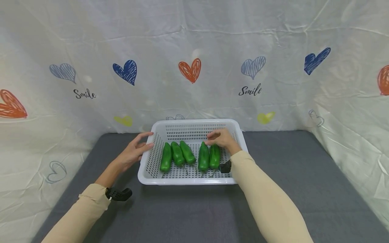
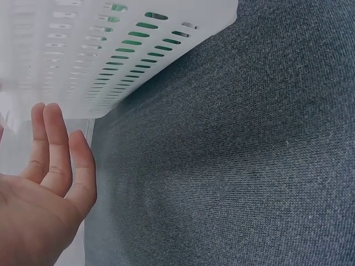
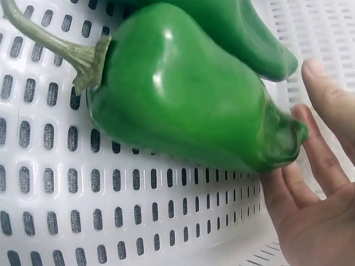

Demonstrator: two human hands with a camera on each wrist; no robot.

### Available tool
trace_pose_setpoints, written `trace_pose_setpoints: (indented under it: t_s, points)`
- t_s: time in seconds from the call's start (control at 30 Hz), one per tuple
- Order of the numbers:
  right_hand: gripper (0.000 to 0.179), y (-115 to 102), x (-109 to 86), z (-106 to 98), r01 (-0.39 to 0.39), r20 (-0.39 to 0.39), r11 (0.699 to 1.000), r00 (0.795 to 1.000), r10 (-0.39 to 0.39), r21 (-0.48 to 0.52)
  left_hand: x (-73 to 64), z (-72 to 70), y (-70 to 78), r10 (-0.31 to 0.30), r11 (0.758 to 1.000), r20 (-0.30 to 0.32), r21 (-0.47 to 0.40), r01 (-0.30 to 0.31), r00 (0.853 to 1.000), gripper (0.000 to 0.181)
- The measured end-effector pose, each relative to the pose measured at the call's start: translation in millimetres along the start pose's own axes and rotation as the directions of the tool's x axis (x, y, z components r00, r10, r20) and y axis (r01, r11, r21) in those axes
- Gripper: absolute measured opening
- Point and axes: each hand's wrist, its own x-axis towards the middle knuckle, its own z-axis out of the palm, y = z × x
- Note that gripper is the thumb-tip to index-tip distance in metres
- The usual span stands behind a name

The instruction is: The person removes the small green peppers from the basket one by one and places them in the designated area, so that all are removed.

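Note:
A white plastic basket [image 1: 187, 181] with slotted walls holds several long green peppers. Three of them, among them a leftmost pepper [image 1: 166, 158], lie on its left side; two more lie on its right, stems toward the front. My left hand [image 1: 131, 154] is at the basket's left rim with fingers spread and fingertips right at it; in the left wrist view the fingers [image 2: 56, 144] stand beside the slotted wall. My right hand [image 1: 223, 138] is inside the basket, over the far tip of the rightmost pepper [image 3: 177, 94]. In the right wrist view its relaxed fingers [image 3: 321, 158] are at that tip, not curled round it.
A dark grey cloth [image 1: 188, 216] covers the table under the basket. Behind it hangs a white curtain [image 1: 218, 40] printed with hearts and "Smile". Black wrist straps [image 1: 118, 194] sit over the beige sleeves [image 1: 270, 202].

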Motion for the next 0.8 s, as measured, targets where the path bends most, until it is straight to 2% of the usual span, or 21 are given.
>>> trace_pose_setpoints:
  t_s: [0.23, 0.53, 0.8]
  points:
    - [0.032, -1.2, -1.5, -0.4, -0.017, 0.038, 1.000, 0.999, 0.018, -0.013, 0.7, -0.5, -0.3, -0.001, 1.000, -0.002, 0.005, 0.001, 1.000, 0.065]
    - [0.037, -3.6, -3.0, -0.1, -0.093, 0.129, 0.996, 0.987, 0.094, -0.012, 1.9, -0.7, -1.1, -0.004, 1.000, -0.005, -0.006, 0.004, 1.000, 0.064]
    - [0.035, -3.8, -6.2, 0.5, -0.114, 0.161, 0.994, 0.981, 0.112, 0.002, 1.7, -0.3, -1.3, -0.006, 1.000, -0.008, 0.001, 0.006, 1.000, 0.064]
